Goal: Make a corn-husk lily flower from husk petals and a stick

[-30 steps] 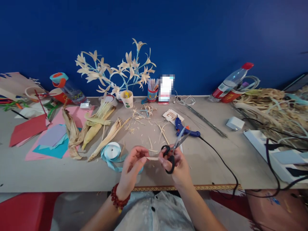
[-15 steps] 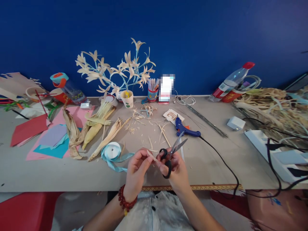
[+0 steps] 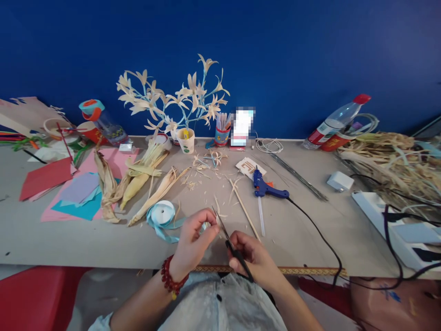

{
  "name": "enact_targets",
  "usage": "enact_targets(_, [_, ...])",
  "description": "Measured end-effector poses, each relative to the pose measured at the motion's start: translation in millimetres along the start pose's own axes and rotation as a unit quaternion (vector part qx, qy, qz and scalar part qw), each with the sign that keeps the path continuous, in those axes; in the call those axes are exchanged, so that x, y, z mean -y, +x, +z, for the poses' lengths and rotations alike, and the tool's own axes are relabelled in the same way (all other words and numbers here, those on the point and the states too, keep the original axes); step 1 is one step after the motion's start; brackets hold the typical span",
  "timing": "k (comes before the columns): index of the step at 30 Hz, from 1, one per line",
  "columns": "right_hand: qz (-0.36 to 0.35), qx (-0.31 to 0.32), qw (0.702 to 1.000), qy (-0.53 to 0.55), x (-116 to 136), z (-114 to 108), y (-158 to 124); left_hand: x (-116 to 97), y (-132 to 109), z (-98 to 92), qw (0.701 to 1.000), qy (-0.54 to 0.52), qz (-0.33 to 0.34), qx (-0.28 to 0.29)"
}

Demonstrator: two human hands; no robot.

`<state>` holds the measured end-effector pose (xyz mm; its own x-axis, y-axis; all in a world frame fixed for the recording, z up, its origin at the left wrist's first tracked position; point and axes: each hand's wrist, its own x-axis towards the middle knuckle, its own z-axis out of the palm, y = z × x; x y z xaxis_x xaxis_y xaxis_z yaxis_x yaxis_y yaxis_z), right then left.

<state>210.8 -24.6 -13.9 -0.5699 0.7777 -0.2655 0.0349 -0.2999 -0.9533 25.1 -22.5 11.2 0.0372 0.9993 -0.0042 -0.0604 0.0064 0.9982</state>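
My right hand (image 3: pixel 255 257) grips black-handled scissors (image 3: pixel 238 258), whose blades point up and to the left, beside the fingertips of my left hand (image 3: pixel 195 241). Thumb and fingers of that left hand are pinched on a small pale strip of corn husk, now almost wholly hidden by the fingers and blades. Just left of it lies a roll of light blue ribbon (image 3: pixel 163 212) with its loose end trailing. Husk scraps (image 3: pixel 220 212) are scattered beyond both hands. A blue glue gun (image 3: pixel 267 187) rests on its side to the right, a clear glue stick (image 3: pixel 262 216) below it.
Pale husk flowers (image 3: pixel 179 99) rise from a paper cup (image 3: pixel 186 141) at the back. Dried corn husks (image 3: pixel 155 197) and coloured paper (image 3: pixel 77 202) lie left. Wires (image 3: pixel 299 178), a charger (image 3: pixel 340 180), a power strip (image 3: pixel 375 216) and a black cord (image 3: pixel 320 236) are on the right.
The scissors have swung from pointing up and right to pointing up and left, with their blades brought to my left fingertips. My right hand has turned and lowered slightly; the view has shifted a little.
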Motion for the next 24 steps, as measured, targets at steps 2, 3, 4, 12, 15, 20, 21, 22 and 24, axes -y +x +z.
enact_targets(2, [0.0,-0.003,1.0,0.002,-1.3,0.6,0.8,-1.0,-0.5,-0.1,1.0,0.013,-0.005,0.005])
enact_targets(3, [0.001,-0.004,1.0,0.005,-1.8,1.0,1.2,-1.6,-0.7,-0.2,1.0,0.018,-0.007,0.006])
enact_targets(4, [0.003,-0.004,1.0,0.01,-2.1,1.5,1.4,-2.1,-1.0,-0.3,1.0,0.021,-0.008,0.006])
enact_targets(12, [0.016,-0.01,0.999,0.027,-2.6,3.6,0.5,-6.4,-1.8,-0.3,1.0,0.026,0.007,0.014])
enact_targets(15, [0.021,-0.007,0.999,0.028,-4.6,2.2,0.9,-6.4,-1.9,-0.3,1.0,0.019,0.012,0.017])
enact_targets(20, [0.022,-0.006,0.999,0.032,-8.3,0.8,2.8,-5.3,-2.0,-0.7,1.0,0.008,0.013,0.017])
enact_targets(21, [0.023,-0.005,0.999,0.034,-8.7,0.9,3.0,-5.0,-1.8,-0.8,1.0,0.006,0.014,0.017])
enact_targets(22, [0.024,-0.003,0.999,0.036,-8.9,1.0,3.2,-4.7,-1.5,-0.9,1.0,0.004,0.015,0.018])
enact_targets(24, [0.025,0.0,0.999,0.04,-8.8,1.3,3.4,-4.1,-0.7,-1.0,1.0,0.0,0.018,0.018])
